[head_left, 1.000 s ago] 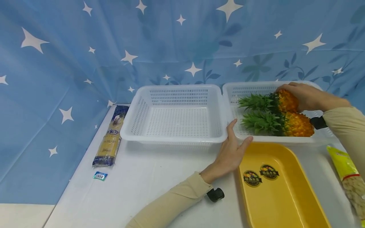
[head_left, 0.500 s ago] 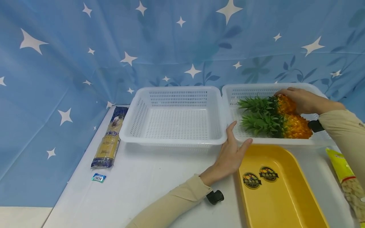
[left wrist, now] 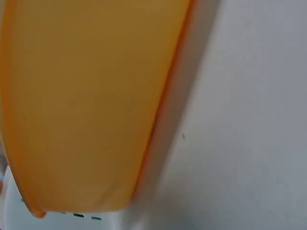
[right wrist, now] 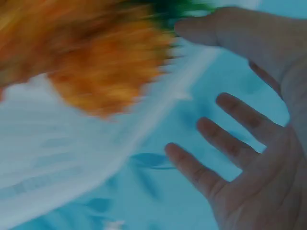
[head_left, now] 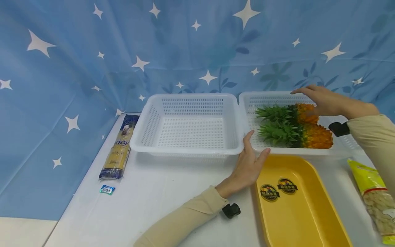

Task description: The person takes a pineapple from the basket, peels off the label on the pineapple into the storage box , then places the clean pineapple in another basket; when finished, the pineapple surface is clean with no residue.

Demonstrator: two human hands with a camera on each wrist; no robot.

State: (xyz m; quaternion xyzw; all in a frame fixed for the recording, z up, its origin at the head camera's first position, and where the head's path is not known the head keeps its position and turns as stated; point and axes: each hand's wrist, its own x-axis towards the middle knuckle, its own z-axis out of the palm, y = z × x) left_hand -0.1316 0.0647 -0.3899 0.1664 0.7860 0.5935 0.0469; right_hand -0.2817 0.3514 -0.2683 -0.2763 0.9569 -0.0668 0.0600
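Two pineapples with green crowns lie side by side in the right white basket (head_left: 345, 145): a rear pineapple (head_left: 305, 115) and a front pineapple (head_left: 318, 136). My right hand (head_left: 331, 102) hovers over the rear pineapple and the basket's back rim, fingers spread and holding nothing. In the right wrist view, the blurred pineapple (right wrist: 110, 67) is apart from the spread fingers. My left hand (head_left: 245, 168) lies with straight fingers at the front edges of the two baskets, its index finger and thumb spread. The left white basket (head_left: 191, 151) holds nothing.
A yellow tray (head_left: 305, 206) stands in front of the right basket. A bag with a yellow top (head_left: 373, 199) lies at the far right. On the left are a blue-and-gold packet (head_left: 118, 151) and a small blue-green wrapper (head_left: 107, 189). A blue star-patterned curtain (head_left: 185, 44) hangs behind.
My right hand has let go of the rear pineapple and lifted off it, its fingers spreading. Both pineapples stay in the basket. The left hand keeps its place at the baskets.
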